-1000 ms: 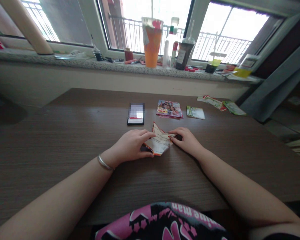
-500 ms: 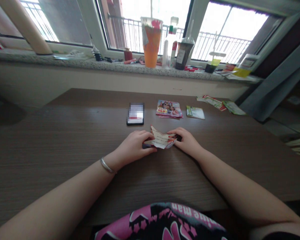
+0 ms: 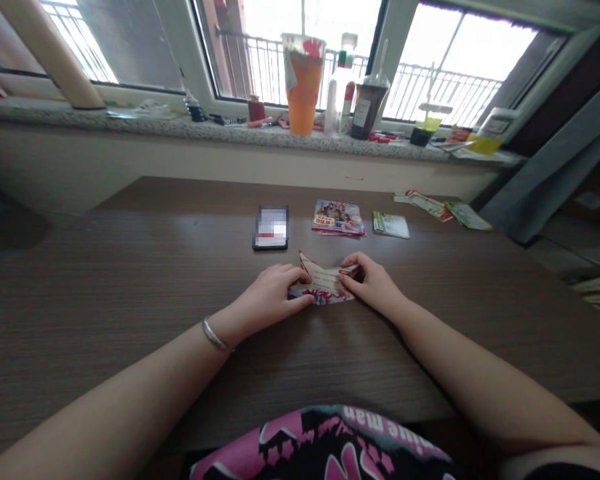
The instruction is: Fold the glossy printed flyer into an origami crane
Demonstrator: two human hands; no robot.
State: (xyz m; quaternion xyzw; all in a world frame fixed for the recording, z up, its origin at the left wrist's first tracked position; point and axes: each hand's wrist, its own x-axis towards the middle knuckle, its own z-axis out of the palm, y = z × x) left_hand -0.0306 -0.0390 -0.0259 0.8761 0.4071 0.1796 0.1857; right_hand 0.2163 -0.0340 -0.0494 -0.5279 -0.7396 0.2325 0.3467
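A printed sheet of paper (image 3: 323,281), partly folded, lies on the dark wooden table (image 3: 130,280) between my two hands. My left hand (image 3: 270,297), with a metal bangle on its wrist, pinches the paper's left edge with curled fingers. My right hand (image 3: 373,283) grips the right edge, fingers closed on a fold. The paper's lower flap is turned up over the rest, and a corner sticks up at the back.
A phone (image 3: 271,230) lies behind the paper, with a coloured leaflet (image 3: 339,218) and a green card (image 3: 391,225) to its right and more leaflets (image 3: 443,208) farther right. The windowsill holds an orange cup (image 3: 303,83), a dark drink (image 3: 369,105) and bottles.
Both hands have folded the paper's near flap up and away from me; the sheet has gone from a wide open shape to a flatter, narrower folded one.
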